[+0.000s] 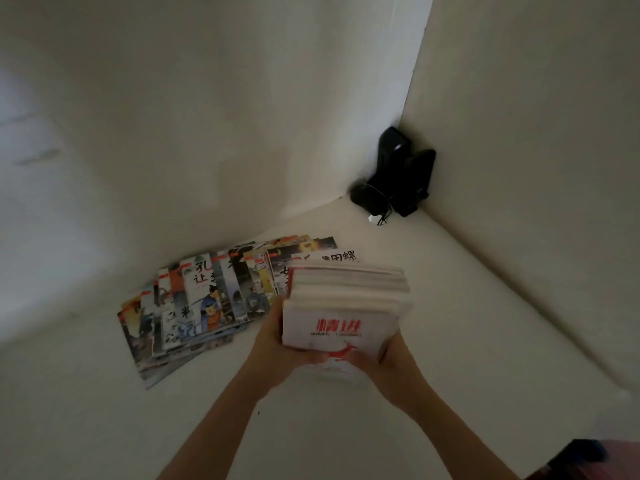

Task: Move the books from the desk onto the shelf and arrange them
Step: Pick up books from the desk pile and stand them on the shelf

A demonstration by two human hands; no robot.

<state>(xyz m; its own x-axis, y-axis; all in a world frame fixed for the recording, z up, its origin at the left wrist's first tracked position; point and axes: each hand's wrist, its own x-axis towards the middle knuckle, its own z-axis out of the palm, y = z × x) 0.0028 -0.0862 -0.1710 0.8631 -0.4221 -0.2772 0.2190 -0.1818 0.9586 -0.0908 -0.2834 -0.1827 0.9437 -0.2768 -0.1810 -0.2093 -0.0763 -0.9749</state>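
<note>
Both arms reach forward; the left hand (277, 344) and right hand (388, 358) grip a stack of books (343, 306) from either side, above the white shelf (450, 341). Thin picture books (207, 306) lie fanned out just left.

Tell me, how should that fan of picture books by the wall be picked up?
Probably by squaring the picture books into one pile first, then gripping both short sides, as both hands do with the stack now. They lie flat and overlapping on the white surface, so a one-sided grip would likely let the thin covers slide apart.
</note>
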